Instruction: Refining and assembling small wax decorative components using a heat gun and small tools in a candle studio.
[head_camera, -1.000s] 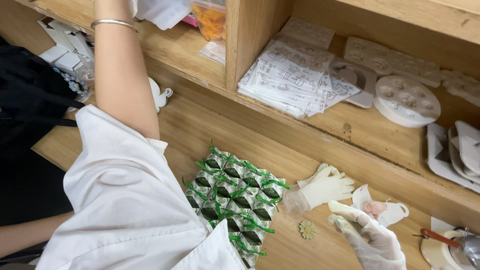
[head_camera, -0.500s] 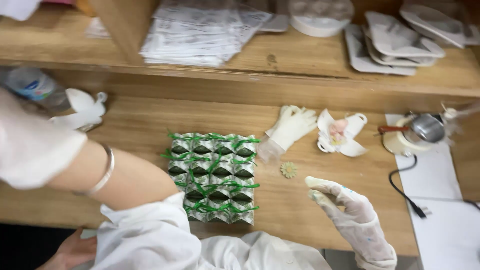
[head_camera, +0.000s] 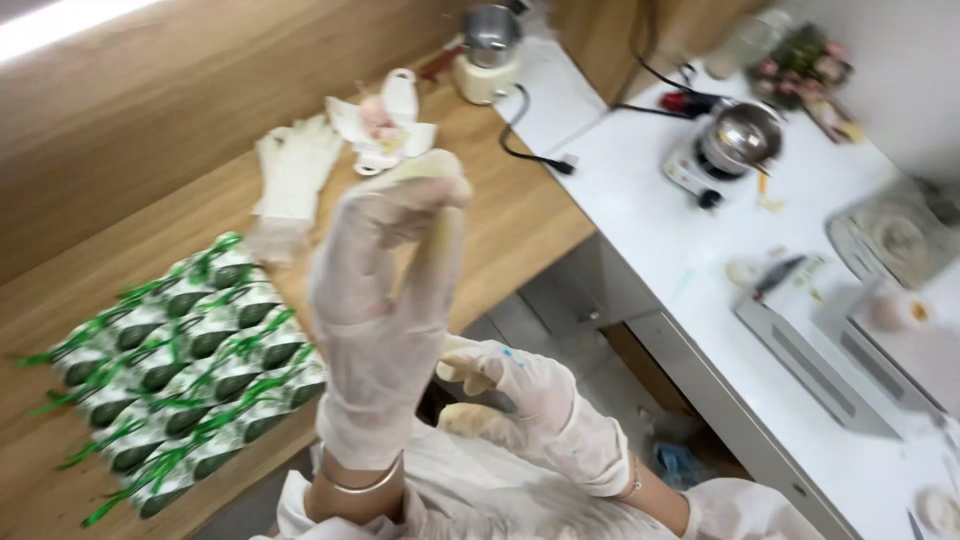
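A wooden counter (head_camera: 520, 215) serves as the reference. On its left part lies a block of green-and-white wrapped packets (head_camera: 170, 365) in rows. Toward its rear lie a spare pair of white gloves (head_camera: 292, 175) and, just beside them, crumpled white wrappers (head_camera: 385, 125). At its far end stands a small metal pot on a cream base (head_camera: 487, 45). Right of the counter, a white worktop (head_camera: 690, 260) carries a second metal pot (head_camera: 740, 140).
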